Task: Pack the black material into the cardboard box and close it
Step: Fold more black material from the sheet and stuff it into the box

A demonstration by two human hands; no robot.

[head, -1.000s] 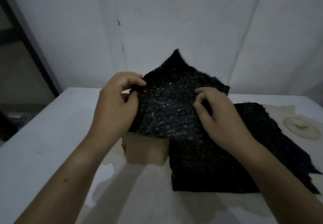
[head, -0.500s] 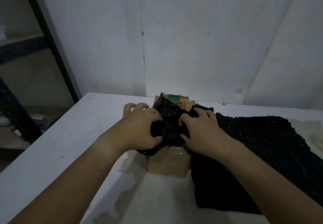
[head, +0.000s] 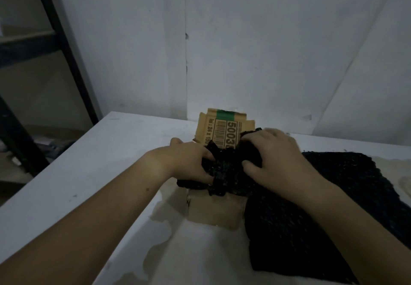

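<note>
a bunched wad of black material (head: pixel 224 171) is gripped between the left hand (head: pixel 189 162) and right hand (head: pixel 273 160), pressed into the open top of the cardboard box (head: pixel 213 213) on the white table (head: pixel 89 173); a second black sheet (head: pixel 333 207) is spread just right of the box.

The raised rear flap (head: pixel 224 129) of the cardboard box (head: pixel 213 212), at 12 o'clock from the hands, carries brown print running sideways: large digits "5003", cut off by the black material (head: pixel 220 173), a barcode beside them, and small text beginning "24 x 19". A green band crosses the flap's top.
</note>
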